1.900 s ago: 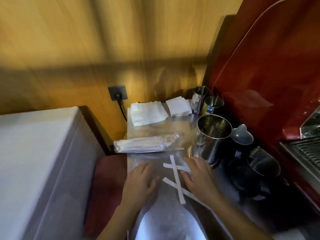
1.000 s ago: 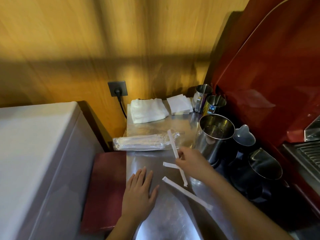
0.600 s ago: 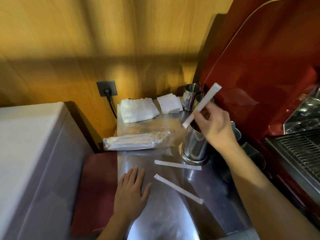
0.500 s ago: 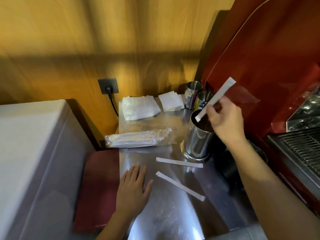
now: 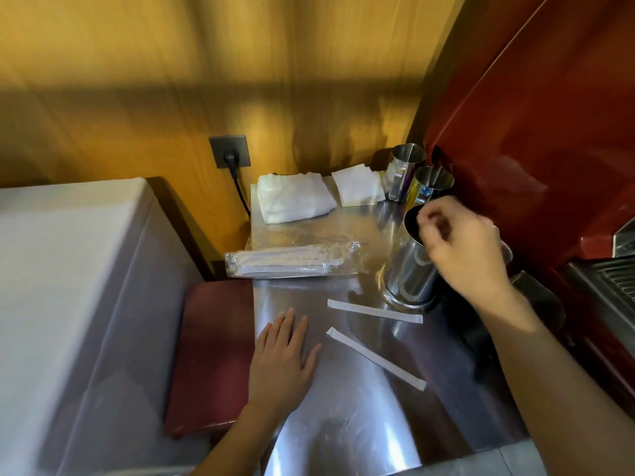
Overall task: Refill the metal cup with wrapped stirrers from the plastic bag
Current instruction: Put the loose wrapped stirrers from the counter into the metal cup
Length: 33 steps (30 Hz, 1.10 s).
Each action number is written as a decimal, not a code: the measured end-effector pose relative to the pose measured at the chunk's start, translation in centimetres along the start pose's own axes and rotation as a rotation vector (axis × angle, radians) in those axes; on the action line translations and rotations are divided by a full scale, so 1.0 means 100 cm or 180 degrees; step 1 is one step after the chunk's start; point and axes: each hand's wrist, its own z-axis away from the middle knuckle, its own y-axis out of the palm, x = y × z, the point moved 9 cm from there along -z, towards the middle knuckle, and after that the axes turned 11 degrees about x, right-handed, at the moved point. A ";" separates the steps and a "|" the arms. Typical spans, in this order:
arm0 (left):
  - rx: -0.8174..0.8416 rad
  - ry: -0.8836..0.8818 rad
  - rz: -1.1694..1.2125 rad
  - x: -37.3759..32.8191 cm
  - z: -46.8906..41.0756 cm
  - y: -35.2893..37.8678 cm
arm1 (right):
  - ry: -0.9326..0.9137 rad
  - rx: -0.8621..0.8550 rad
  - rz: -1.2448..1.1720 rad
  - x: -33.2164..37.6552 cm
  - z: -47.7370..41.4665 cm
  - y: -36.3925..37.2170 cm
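A tall metal cup (image 5: 409, 269) stands on the steel counter (image 5: 343, 424), right of centre. My right hand (image 5: 460, 249) hovers over its mouth with loosely curled fingers and no stirrer showing in it. The cup's inside is hidden by the hand. Two paper-wrapped stirrers lie loose on the counter: one (image 5: 374, 311) just in front of the cup, the other (image 5: 376, 358) slanted nearer me. A clear plastic bag of wrapped stirrers (image 5: 292, 261) lies behind them to the left. My left hand (image 5: 280, 364) rests flat on the counter, fingers spread.
Two smaller metal cups (image 5: 405, 171) (image 5: 431, 187) stand at the back beside a red machine (image 5: 536, 132). Folded white cloths (image 5: 293, 197) (image 5: 357, 187) lie by the wall under a socket (image 5: 229, 155). A dark red board (image 5: 213, 355) and a grey cabinet (image 5: 68, 304) border the counter's left.
My right hand lifted one wrapped stirrer from the counter up to the tall cup; the stirrer is out of sight now and the hand sits over the cup's mouth. The left hand stayed flat.
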 end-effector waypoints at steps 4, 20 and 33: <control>-0.0033 0.0012 -0.0021 0.000 0.000 0.001 | 0.0126 0.1574 0.0138 0.004 0.025 0.086; -0.0160 -0.0012 -0.0100 0.002 0.000 0.003 | -0.0005 0.3326 0.1475 -0.031 0.095 0.198; -0.0239 0.0013 -0.0069 0.004 0.000 0.005 | -0.0070 0.2905 0.1823 -0.048 0.047 0.199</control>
